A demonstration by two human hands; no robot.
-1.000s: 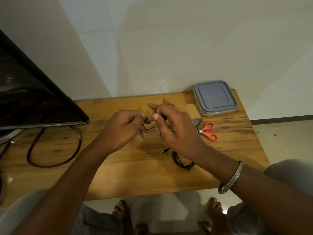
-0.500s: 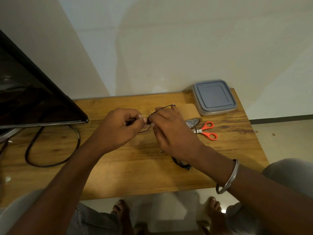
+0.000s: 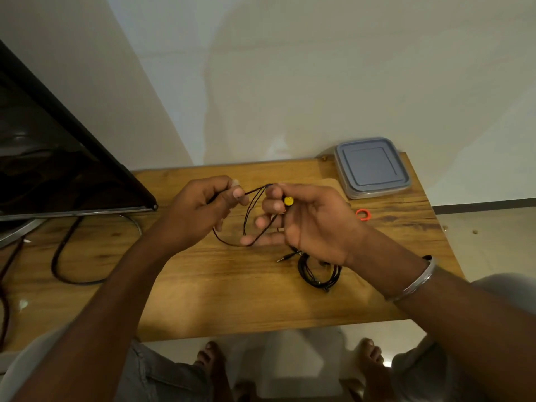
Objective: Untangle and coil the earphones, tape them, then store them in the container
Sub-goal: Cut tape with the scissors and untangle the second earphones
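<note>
- Under the right wrist, a black coil of cord [image 3: 316, 274] and its plug [image 3: 282, 259] lie on the wooden table [image 3: 203, 300].
- The left hand [image 3: 203, 207] pinches the earphones [image 3: 252, 219] by the cord. Close beside it, the right hand [image 3: 313, 224] pinches the strands and a yellow earbud [image 3: 288, 201], with loops draped over its fingers.
- A hard pull apart would likely tighten the snarl.
- Past the right hand sit an orange scissors handle [image 3: 362, 214], then the container [image 3: 372, 166], its lid on and yet to be opened.
- Left of the left hand are a dark screen [image 3: 58, 169] and a cable [image 3: 66, 256].
</note>
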